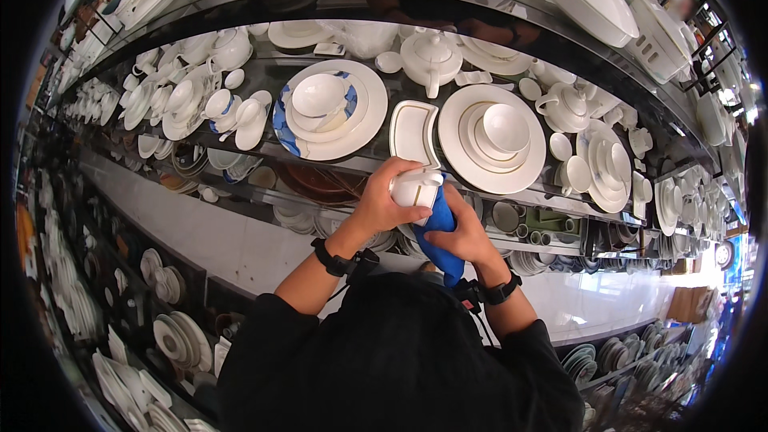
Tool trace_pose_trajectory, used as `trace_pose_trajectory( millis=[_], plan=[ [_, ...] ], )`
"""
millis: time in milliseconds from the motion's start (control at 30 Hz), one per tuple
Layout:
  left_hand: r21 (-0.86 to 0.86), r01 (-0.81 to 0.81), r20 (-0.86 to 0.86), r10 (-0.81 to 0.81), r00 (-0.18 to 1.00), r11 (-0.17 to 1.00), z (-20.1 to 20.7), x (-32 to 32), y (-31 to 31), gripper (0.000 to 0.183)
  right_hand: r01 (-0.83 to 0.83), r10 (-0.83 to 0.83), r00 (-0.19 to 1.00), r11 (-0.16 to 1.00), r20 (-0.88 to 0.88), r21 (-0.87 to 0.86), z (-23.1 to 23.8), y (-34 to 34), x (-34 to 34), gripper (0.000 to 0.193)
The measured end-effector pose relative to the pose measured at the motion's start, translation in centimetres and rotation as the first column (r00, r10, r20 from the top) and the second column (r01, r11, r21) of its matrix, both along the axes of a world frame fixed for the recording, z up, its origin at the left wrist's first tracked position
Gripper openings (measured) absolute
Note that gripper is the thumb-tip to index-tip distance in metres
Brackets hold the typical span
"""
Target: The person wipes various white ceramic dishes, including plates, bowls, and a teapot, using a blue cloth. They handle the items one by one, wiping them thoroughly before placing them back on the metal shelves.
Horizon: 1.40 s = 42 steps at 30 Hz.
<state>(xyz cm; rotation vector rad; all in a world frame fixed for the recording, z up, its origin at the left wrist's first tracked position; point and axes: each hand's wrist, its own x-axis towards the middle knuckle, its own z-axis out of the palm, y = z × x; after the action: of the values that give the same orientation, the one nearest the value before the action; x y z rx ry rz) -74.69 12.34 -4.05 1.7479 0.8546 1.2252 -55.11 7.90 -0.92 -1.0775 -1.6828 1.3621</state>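
My left hand (374, 198) is closed round a small white ceramic vessel (413, 194) with a thin gold band; I cannot make out its exact kind. A blue cloth (439, 246) hangs from my right hand (466, 234), whose fingers grip it against the vessel's right side. Part of the vessel is hidden by my fingers and the cloth. Just beyond my hands, at the shelf's front edge, lies a curved white dish (413, 130) with a gold rim. To its right is a stack of gold-lined plates (462, 149) topped by a white bowl (506, 128).
On the same glass shelf, a blue-patterned plate set (369, 130) stands left, with a white teapot (432, 56) behind. An upper shelf (352, 2) crosses above, holding white tureens (590, 2). Lower shelves hold more crockery. Stacked plates (182, 342) stand behind me, left.
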Motion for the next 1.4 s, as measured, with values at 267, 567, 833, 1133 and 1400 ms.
trace_pose_trajectory(
  millis=[267, 567, 833, 1133, 1400],
  plan=[
    [-0.227, 0.132, 0.013, -0.133, 0.991, 0.965, 2.1, -0.8, -0.1, 0.061, -0.089, 0.087, 0.996, 0.994, 0.032, 0.070, 1.2, -0.2, -1.5, 0.055],
    [-0.804, 0.428, 0.443, -0.064, 0.894, 0.413, 0.0, -1.6, -1.1, 0.040, -0.513, -0.313, 0.611, 0.543, 0.727, 0.665, 1.7, -1.2, -2.2, 0.026],
    [-0.444, 0.019, 0.112, 0.034, 0.993, 0.896, -0.5, -1.3, -2.3, 0.046, -0.153, -0.311, 0.791, 0.732, 0.526, 0.663, -2.4, -0.7, -3.2, 0.035],
    [0.185, 0.089, -0.097, -0.072, 0.993, 0.979, 0.3, -3.6, -2.7, 0.071, -0.251, 0.203, 0.959, 0.932, -0.198, -0.261, -4.6, -1.1, 0.9, 0.070],
    [-0.036, 0.187, 0.049, -0.185, 0.981, 0.982, 0.3, -5.4, -3.3, 0.114, 0.248, -0.322, 0.874, 0.939, -0.363, -0.236, -0.5, -2.4, 1.2, 0.078]
  ],
)
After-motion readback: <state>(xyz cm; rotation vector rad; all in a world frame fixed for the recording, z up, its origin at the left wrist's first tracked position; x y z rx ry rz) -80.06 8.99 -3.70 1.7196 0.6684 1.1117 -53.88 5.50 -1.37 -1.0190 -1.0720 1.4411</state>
